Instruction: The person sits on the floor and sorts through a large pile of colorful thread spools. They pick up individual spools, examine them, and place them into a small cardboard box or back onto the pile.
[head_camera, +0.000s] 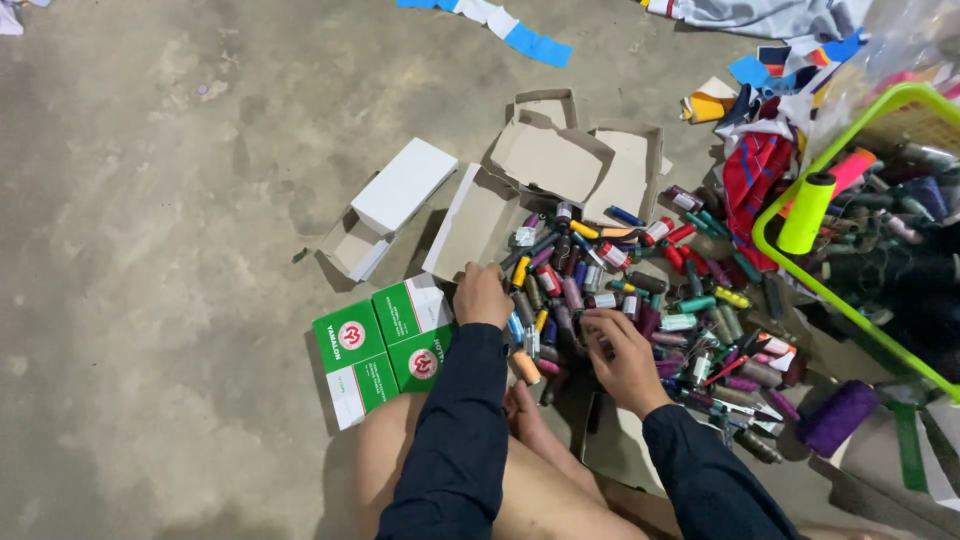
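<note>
A bare concrete floor, grey, stained and rough, fills most of the view. At the right edge one lime-green plastic basket is seen, its thin rim angled across the corner, with dark spools and a single yellow-green cone of thread leaning against it. Scraps of cloth in red, blue, white and orange are heaped just above the basket. Several flattened grey cardboard boxes are spread open in the middle, and one closed white box lies to their left, well apart from the basket. Two green-and-white cartons are set side by side beside the person's bare knee. One fat purple spool rests alone at the lower right. Between the cardboard and the basket a dense pile of small thread spools is scattered, far too many to be counted, cylindrical and glossy in many colours. The left hand, in a dark sleeve, is laid on the pile's left edge with fingers curled downward; whether anything is grasped cannot be told. The right hand is bent over the pile, fingertips pressed among the spools, its grip likewise hidden.
</note>
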